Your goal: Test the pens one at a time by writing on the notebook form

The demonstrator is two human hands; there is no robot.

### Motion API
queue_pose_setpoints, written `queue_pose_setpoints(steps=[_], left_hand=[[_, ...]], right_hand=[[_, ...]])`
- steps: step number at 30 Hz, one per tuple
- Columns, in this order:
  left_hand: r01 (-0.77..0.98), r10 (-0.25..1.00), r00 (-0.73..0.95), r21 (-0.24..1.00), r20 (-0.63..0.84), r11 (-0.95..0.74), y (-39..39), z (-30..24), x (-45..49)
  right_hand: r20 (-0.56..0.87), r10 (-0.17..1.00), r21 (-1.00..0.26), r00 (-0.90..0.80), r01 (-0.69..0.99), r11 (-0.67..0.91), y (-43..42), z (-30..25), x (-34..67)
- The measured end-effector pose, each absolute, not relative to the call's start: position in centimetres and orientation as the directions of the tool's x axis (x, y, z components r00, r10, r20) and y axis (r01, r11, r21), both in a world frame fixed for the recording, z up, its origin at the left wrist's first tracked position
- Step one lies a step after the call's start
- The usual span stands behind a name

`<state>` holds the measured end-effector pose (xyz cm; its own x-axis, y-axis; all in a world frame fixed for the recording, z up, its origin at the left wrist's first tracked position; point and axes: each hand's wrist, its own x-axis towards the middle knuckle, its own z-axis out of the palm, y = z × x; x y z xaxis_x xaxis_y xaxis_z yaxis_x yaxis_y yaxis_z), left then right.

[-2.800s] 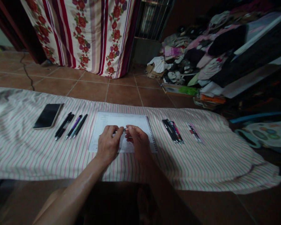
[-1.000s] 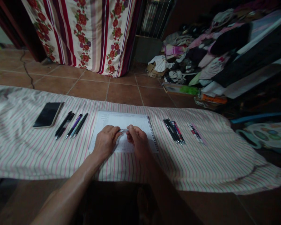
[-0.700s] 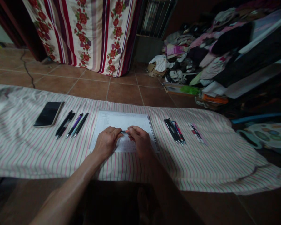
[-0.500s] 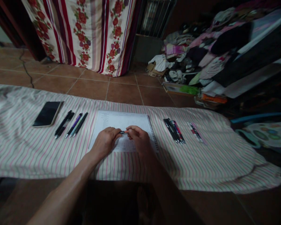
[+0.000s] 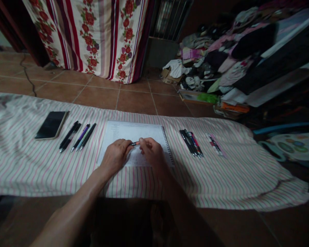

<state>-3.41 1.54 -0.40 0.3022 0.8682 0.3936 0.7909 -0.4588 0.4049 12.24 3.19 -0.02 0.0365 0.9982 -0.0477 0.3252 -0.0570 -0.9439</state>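
Note:
Over the open spiral notebook (image 5: 134, 128), my left hand (image 5: 116, 152) and my right hand (image 5: 153, 151) meet at a slim dark pen (image 5: 135, 143). My left fingers are closed round its left part. The pen's right end, which looks orange-pink, is pinched between my right thumb and fingers. Only the short middle stretch of the pen shows; the rest is hidden in my hands. Printed or written lines on the page are too faint to read. Right of the notebook lies a bunch of pens (image 5: 190, 143), and several more pens (image 5: 79, 138) lie to its left.
A phone (image 5: 51, 125) lies at the left on the striped cloth (image 5: 221, 181). At the right is a small pack with pens (image 5: 215, 144). Beyond the cloth are floor tiles, a floral curtain (image 5: 92, 37) and a heap of clothes (image 5: 213, 55).
My right thumb and fingers have shifted slightly on the pen's end, and the pen tilts up a little more to the right. The things on the cloth stay put.

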Motion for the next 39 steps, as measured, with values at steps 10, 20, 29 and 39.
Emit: queue_pose_setpoints(steps=[10, 20, 29, 39], left_hand=[[0.804, 0.872, 0.304, 0.387, 0.384, -0.451, 1.6, -0.7, -3.0], [0.813, 0.832, 0.302, 0.33, 0.465, -0.48, 1.4, -0.8, -2.6], [0.811, 0.831, 0.333, 0.314, 0.445, -0.493, 1.5, -0.8, -2.8], [0.82, 0.822, 0.341, 0.283, 0.456, -0.497, 1.3, -0.9, -2.6]], right_hand=[[-0.061, 0.998, -0.996, -0.027, 0.066, -0.059, 3.0, 0.5, 12.5], [-0.181, 0.983, -0.978, 0.011, 0.104, -0.181, 2.5, 1.5, 12.7], [-0.083, 0.996, -0.995, -0.044, 0.058, -0.08, 2.9, 0.8, 13.1], [-0.204, 0.979, -0.971, 0.006, 0.128, -0.203, 2.5, 1.3, 12.8]])
